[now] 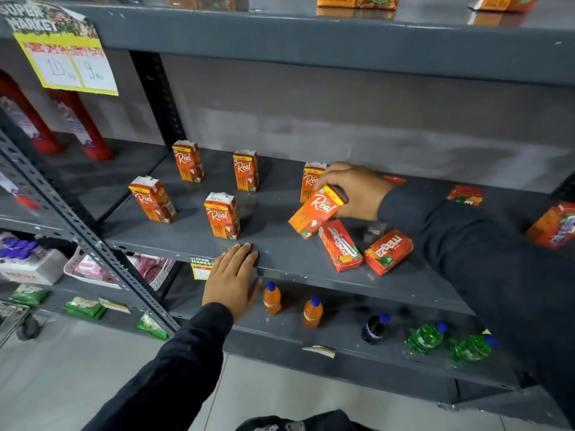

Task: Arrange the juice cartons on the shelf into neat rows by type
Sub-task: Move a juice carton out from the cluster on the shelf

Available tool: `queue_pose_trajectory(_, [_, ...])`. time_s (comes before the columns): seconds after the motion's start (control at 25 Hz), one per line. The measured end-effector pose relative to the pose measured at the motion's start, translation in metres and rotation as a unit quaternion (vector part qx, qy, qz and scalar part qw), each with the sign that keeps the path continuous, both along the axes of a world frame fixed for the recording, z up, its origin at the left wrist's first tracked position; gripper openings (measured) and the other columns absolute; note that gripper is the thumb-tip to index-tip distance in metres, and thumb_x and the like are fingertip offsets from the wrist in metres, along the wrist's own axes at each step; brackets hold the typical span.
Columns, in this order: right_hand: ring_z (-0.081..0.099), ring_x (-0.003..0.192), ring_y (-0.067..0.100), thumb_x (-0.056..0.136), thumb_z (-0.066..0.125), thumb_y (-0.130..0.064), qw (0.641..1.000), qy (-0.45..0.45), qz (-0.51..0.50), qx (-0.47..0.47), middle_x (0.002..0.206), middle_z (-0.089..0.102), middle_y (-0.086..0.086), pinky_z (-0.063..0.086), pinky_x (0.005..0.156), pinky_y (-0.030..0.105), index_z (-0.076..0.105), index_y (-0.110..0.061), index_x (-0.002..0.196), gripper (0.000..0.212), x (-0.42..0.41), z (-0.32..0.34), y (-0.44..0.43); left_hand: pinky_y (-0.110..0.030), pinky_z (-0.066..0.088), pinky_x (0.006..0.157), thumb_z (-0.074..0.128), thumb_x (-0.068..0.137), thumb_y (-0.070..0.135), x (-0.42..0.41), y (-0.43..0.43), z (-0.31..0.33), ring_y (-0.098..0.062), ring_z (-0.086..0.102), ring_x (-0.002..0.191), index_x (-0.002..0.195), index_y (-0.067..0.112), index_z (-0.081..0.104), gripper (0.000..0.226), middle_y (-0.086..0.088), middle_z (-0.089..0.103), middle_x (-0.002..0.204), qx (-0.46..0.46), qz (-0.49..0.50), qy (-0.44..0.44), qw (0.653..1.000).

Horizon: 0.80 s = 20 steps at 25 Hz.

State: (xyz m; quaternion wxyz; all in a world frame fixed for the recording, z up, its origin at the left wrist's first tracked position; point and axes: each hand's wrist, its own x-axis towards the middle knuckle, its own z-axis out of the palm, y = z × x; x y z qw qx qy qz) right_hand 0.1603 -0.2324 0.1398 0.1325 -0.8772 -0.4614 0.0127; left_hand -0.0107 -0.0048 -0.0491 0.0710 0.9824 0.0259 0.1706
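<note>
On the grey middle shelf [280,256] several orange Real cartons stand upright: two at the back [188,161] [246,170], two nearer the front [152,199] [222,215], and one [308,181] partly hidden behind my right hand. My right hand [354,189] grips another Real carton [315,211] by its top, tilted above the shelf. Two red Maaza cartons [340,249] [388,252] lie flat just right of it. More red cartons [465,195] [553,225] lie further right. My left hand [231,279] rests flat on the shelf's front edge, holding nothing.
The shelf below holds small orange bottles [272,298] [312,312], a dark bottle [375,328] and green bottles [427,336]. Red bottles [81,126] stand on the left unit behind a slanted perforated upright [77,225]. A price sign [62,51] hangs from the upper shelf.
</note>
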Motion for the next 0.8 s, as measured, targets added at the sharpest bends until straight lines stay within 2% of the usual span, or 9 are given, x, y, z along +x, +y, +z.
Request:
queue_pose_trajectory(0.12, [0.050, 0.115, 0.026, 0.072, 0.065, 0.001, 0.992, -0.064, 0.069, -0.084, 0.126, 0.051, 0.005, 0.043, 0.094, 0.038, 0.058, -0.020, 0.118, 0.051, -0.014, 0.005, 0.035, -0.050, 0.037, 0.105, 0.068, 0.075, 0.031, -0.002, -0.003, 0.003, -0.036, 0.048, 0.126, 0.131, 0.008, 0.047, 0.065, -0.015, 0.052, 0.138, 0.019, 0.003, 0.015, 1.000])
queue_pose_trajectory(0.24, [0.051, 0.113, 0.029, 0.074, 0.064, 0.005, 0.968, -0.114, 0.089, -0.206, 0.133, 0.043, 0.002, 0.049, 0.087, 0.041, 0.050, -0.023, 0.126, 0.061, -0.026, 0.004, 0.055, -0.051, 0.038, 0.104, 0.071, 0.072, 0.028, -0.004, -0.006, 0.006, -0.036, 0.048, 0.126, 0.132, 0.006, 0.047, 0.069, -0.015, 0.053, 0.137, 0.028, 0.010, 0.027, 0.999])
queue_pose_trajectory(0.32, [0.051, 0.113, 0.030, 0.072, 0.066, 0.005, 0.958, -0.115, 0.096, -0.244, 0.135, 0.042, 0.003, 0.050, 0.084, 0.042, 0.048, -0.023, 0.128, 0.065, -0.030, 0.003, 0.061, -0.051, 0.035, 0.107, 0.070, 0.073, 0.028, -0.004, -0.007, 0.008, -0.036, 0.045, 0.129, 0.134, 0.006, 0.044, 0.070, -0.015, 0.050, 0.140, 0.031, 0.013, 0.039, 0.999])
queue_pose_trajectory(0.68, [0.049, 0.114, 0.028, 0.069, 0.073, 0.003, 0.946, -0.111, 0.086, -0.293, 0.133, 0.041, 0.001, 0.051, 0.083, 0.042, 0.046, -0.023, 0.130, 0.071, -0.032, -0.010, 0.060, -0.046, 0.015, 0.114, 0.062, 0.078, 0.028, -0.005, -0.009, 0.008, -0.033, 0.029, 0.140, 0.142, 0.008, 0.031, 0.074, -0.013, 0.035, 0.150, 0.024, 0.013, 0.067, 0.997])
queue_pose_trajectory(0.8, [0.048, 0.118, 0.028, 0.068, 0.074, 0.002, 0.945, -0.121, 0.082, -0.293, 0.134, 0.041, 0.001, 0.051, 0.081, 0.040, 0.043, -0.025, 0.132, 0.076, -0.030, -0.015, 0.059, -0.046, 0.014, 0.115, 0.061, 0.079, 0.028, -0.005, -0.010, 0.009, -0.033, 0.027, 0.141, 0.143, 0.008, 0.030, 0.074, -0.013, 0.033, 0.151, 0.023, 0.012, 0.070, 0.997])
